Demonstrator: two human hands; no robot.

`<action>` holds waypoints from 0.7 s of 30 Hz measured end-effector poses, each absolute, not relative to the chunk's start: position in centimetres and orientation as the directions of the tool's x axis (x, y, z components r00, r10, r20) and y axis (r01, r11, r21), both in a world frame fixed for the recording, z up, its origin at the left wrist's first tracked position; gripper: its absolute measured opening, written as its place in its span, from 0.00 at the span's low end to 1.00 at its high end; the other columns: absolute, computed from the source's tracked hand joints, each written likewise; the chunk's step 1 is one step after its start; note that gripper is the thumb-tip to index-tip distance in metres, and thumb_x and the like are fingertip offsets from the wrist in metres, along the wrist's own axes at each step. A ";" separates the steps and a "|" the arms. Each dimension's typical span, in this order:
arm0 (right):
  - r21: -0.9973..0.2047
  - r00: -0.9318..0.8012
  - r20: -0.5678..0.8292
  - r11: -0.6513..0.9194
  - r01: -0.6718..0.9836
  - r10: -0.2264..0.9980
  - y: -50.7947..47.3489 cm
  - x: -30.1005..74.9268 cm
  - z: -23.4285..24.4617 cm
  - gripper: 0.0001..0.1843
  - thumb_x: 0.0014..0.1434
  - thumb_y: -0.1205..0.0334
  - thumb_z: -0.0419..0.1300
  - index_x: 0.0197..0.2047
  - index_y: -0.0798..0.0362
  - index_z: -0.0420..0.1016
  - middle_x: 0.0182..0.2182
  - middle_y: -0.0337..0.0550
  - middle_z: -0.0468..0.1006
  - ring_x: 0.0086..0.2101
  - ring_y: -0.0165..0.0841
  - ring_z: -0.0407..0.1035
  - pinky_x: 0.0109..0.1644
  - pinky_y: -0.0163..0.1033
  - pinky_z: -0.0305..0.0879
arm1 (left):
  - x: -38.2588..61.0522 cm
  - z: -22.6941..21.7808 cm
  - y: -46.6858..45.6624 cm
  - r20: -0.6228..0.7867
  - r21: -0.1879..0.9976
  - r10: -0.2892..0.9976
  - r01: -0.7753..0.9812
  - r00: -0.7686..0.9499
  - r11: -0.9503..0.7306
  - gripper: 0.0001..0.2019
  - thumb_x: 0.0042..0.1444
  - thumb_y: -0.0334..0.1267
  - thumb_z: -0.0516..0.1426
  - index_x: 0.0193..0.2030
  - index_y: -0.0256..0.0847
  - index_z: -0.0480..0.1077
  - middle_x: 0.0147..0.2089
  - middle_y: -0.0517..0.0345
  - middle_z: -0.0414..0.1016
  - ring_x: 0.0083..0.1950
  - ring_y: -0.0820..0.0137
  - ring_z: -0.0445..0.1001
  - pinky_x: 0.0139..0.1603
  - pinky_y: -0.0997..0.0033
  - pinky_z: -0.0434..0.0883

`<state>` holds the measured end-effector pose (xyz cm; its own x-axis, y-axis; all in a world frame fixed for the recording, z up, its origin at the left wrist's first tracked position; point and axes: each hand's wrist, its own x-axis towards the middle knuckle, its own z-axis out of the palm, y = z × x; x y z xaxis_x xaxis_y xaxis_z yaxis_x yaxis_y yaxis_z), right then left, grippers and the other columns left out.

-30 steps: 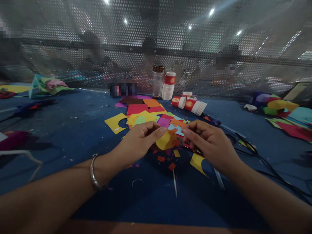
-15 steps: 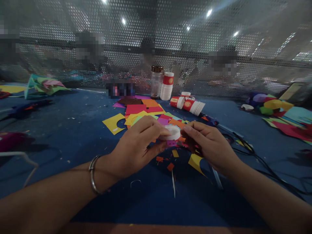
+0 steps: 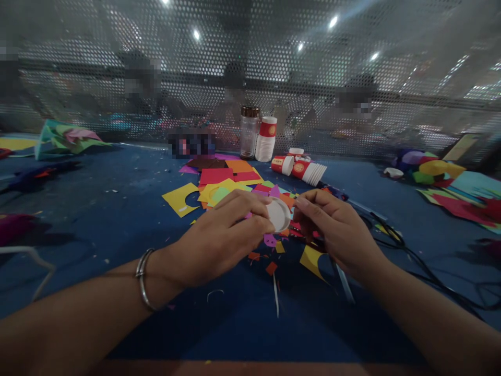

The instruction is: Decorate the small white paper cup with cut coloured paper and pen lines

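My left hand (image 3: pixel 229 237) pinches a shallow white round piece (image 3: pixel 279 215) that looks like the cut-off bottom of a paper cup. Its hollow side is tilted up and toward me. Close to the piece's right edge is my right hand (image 3: pixel 336 227), thumb and fingers pressed together; whether something small sits between them cannot be made out. Below and behind the hands lie coloured paper scraps, among them a purple one (image 3: pixel 270 239) and a yellow cut-out sheet (image 3: pixel 312 261).
Stacked paper cups (image 3: pixel 266 141) stand beside a clear bottle (image 3: pixel 249 136) at the back, with tipped cups (image 3: pixel 307 171) to their right. Black cables (image 3: pixel 415 256) run along the right. Paper sheets (image 3: pixel 215 176) pile up mid-table. A perforated screen (image 3: pixel 297 78) rises behind.
My left hand has turned the white round piece so that its hollow face shows more toward me. My right hand stays close beside it, its fingers still together.
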<state>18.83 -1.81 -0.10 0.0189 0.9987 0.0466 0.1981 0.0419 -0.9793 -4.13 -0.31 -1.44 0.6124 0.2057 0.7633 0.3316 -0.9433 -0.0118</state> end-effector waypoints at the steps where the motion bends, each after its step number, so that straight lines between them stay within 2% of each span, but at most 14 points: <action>1: -0.981 0.006 0.033 0.031 0.192 0.999 -1.9 18.8 -0.1 0.20 0.58 0.42 0.67 0.33 0.51 0.72 0.22 0.33 0.72 0.19 0.23 0.63 0.21 0.29 0.58 | -4.1 -1.4 -0.4 0.757 -0.023 0.195 0.323 0.624 -0.946 0.05 0.65 0.25 0.58 0.45 0.37 0.73 0.47 0.51 0.77 0.60 0.64 0.75 0.60 0.65 0.74; 5: -0.986 -0.089 0.021 0.036 0.165 0.996 -2.2 18.7 0.0 0.22 0.57 0.41 0.68 0.39 0.51 0.72 0.25 0.33 0.73 0.23 0.25 0.66 0.25 0.30 0.63 | -3.8 -1.4 -0.5 0.737 -0.087 0.123 0.274 0.665 -0.958 0.06 0.68 0.26 0.55 0.43 0.39 0.72 0.46 0.54 0.77 0.56 0.66 0.76 0.56 0.67 0.75; 9: -0.991 -0.175 0.055 0.075 0.112 0.983 -2.3 18.6 0.1 0.21 0.55 0.46 0.72 0.41 0.51 0.71 0.24 0.31 0.71 0.22 0.23 0.64 0.23 0.29 0.60 | -3.6 -1.5 -0.5 0.703 -0.096 0.105 0.240 0.704 -0.966 0.07 0.69 0.27 0.53 0.43 0.40 0.72 0.46 0.54 0.78 0.50 0.68 0.77 0.54 0.67 0.76; 13: -0.995 -0.168 0.058 0.070 0.065 0.984 -2.1 18.7 -0.1 0.24 0.51 0.49 0.75 0.43 0.51 0.70 0.26 0.31 0.74 0.23 0.24 0.67 0.23 0.29 0.61 | -3.6 -1.8 -0.5 0.712 -0.008 0.158 0.233 0.684 -0.972 0.09 0.66 0.24 0.55 0.47 0.42 0.70 0.51 0.52 0.76 0.60 0.64 0.75 0.60 0.62 0.75; 15: -0.998 -0.132 0.042 0.049 0.051 0.990 -1.9 18.9 -0.2 0.27 0.49 0.48 0.76 0.45 0.50 0.69 0.27 0.32 0.76 0.23 0.25 0.69 0.22 0.29 0.62 | -3.5 -2.1 -0.4 0.728 0.147 0.280 0.255 0.626 -0.956 0.13 0.64 0.22 0.55 0.51 0.42 0.69 0.55 0.50 0.74 0.65 0.63 0.72 0.64 0.58 0.73; 17: -0.998 -0.091 0.031 0.035 0.043 0.995 -1.7 19.0 -0.3 0.29 0.49 0.47 0.76 0.47 0.49 0.69 0.28 0.32 0.77 0.23 0.26 0.69 0.22 0.30 0.62 | -3.3 -2.4 -0.4 0.695 0.428 0.491 0.247 0.526 -0.870 0.18 0.62 0.23 0.56 0.57 0.42 0.67 0.59 0.48 0.72 0.64 0.63 0.72 0.64 0.56 0.73; 19: -0.999 -0.062 0.028 0.031 0.043 0.998 -1.6 19.0 -0.4 0.30 0.48 0.46 0.76 0.47 0.48 0.68 0.28 0.32 0.77 0.22 0.26 0.69 0.21 0.31 0.62 | -3.0 -2.5 -0.4 0.548 0.742 0.715 0.143 0.433 -0.655 0.21 0.60 0.27 0.59 0.59 0.42 0.64 0.60 0.46 0.72 0.61 0.63 0.75 0.59 0.57 0.76; 21: -0.998 -0.049 0.032 0.035 0.050 0.998 -1.6 19.0 -0.4 0.31 0.46 0.47 0.77 0.47 0.48 0.68 0.29 0.32 0.78 0.22 0.26 0.69 0.21 0.31 0.62 | -2.6 -2.4 -0.4 0.312 0.938 0.853 0.008 0.418 -0.347 0.19 0.60 0.34 0.62 0.56 0.40 0.66 0.58 0.46 0.74 0.56 0.63 0.77 0.54 0.59 0.77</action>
<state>19.00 -1.60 -0.40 -0.0492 0.9983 0.0322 0.0499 0.0347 -0.9982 -2.64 -0.43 -2.42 0.4183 0.8531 0.3120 0.0081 -0.3470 0.9378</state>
